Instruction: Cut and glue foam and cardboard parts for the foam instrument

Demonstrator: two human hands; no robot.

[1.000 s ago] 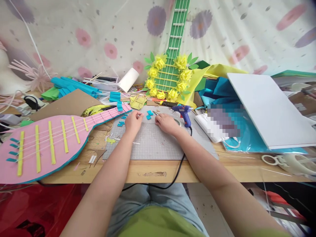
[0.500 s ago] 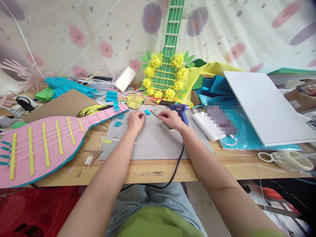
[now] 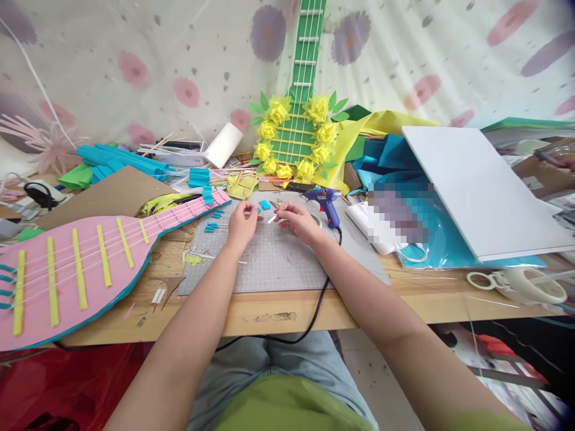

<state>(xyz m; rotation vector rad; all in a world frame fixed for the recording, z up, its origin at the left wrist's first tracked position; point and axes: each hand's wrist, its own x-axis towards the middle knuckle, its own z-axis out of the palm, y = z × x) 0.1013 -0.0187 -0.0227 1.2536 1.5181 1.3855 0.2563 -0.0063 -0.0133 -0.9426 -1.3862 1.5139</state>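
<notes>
My left hand point(image 3: 242, 224) is over the grey cutting mat point(image 3: 278, 269), its fingers pinched together. A speck of blue shows at their tips, but what they hold is too small to make out. Facing it, my right hand point(image 3: 299, 221) is closed on a short white stick point(image 3: 272, 219) that points left. Just beyond, between the hands, lies a small blue paper piece point(image 3: 265, 205). Several blue-ended pegs point(image 3: 212, 227) lie left of my left hand. A pale ring point(image 3: 317, 220) is partly hidden behind my right hand.
A blue glue gun point(image 3: 327, 203) stands behind my right hand, its black cord crossing the mat. The pink paper lute point(image 3: 90, 257) fills the left side. A green flowered instrument point(image 3: 299, 129) leans at the back. A white power bank point(image 3: 371, 227) and board point(image 3: 485, 191) lie right.
The pointed metal tips seen by my right hand before no longer show clearly; a white stick is now in its fingers. The view has shifted slightly.
</notes>
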